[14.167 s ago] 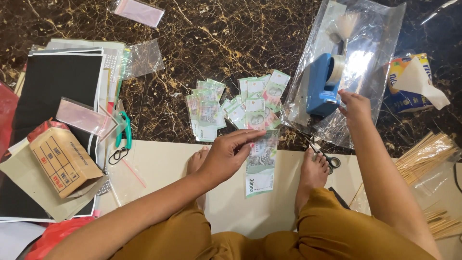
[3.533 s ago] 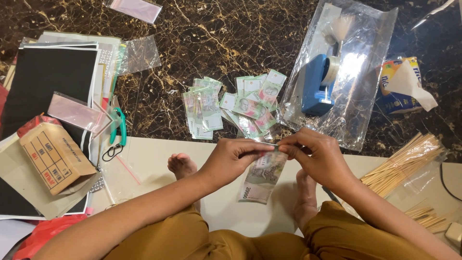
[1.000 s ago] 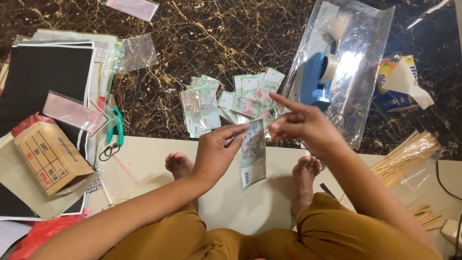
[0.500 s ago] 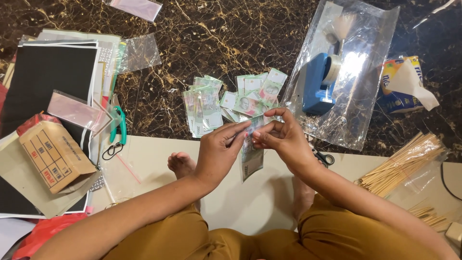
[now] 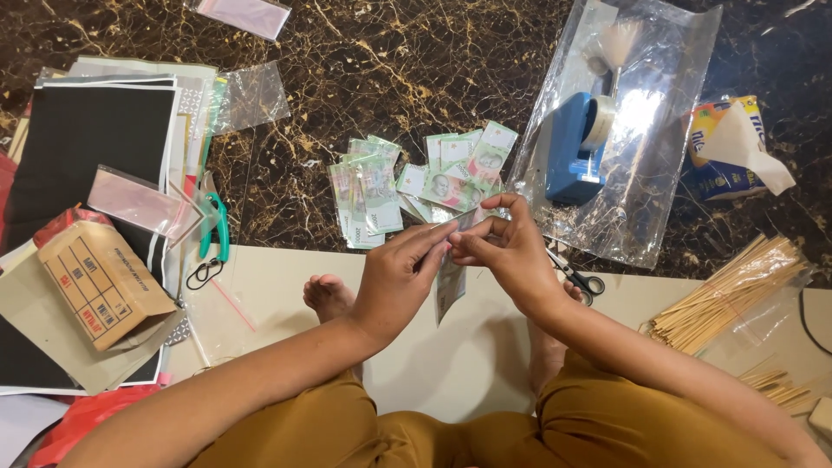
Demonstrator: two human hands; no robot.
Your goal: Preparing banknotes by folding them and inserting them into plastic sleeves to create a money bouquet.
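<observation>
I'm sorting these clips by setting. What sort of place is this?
Probably a home floor used as a craft spot: the person sits barefoot on dark marble floor, with banknotes, a blue tape dispenser and bamboo sticks spread around.

Green banknotes (image 5: 381, 186), blue tape dispenser (image 5: 572, 152)

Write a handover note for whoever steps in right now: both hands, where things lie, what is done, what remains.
Left hand and right hand both pinch the top of one sleeved banknote, hanging between them above the cream mat.
Sleeved banknotes pile on the marble floor ahead; blue tape dispenser on clear plastic, scissors by the right wrist, sticks at right.
Done: many notes sleeved.
Left: the held note is not yet laid down.
</observation>
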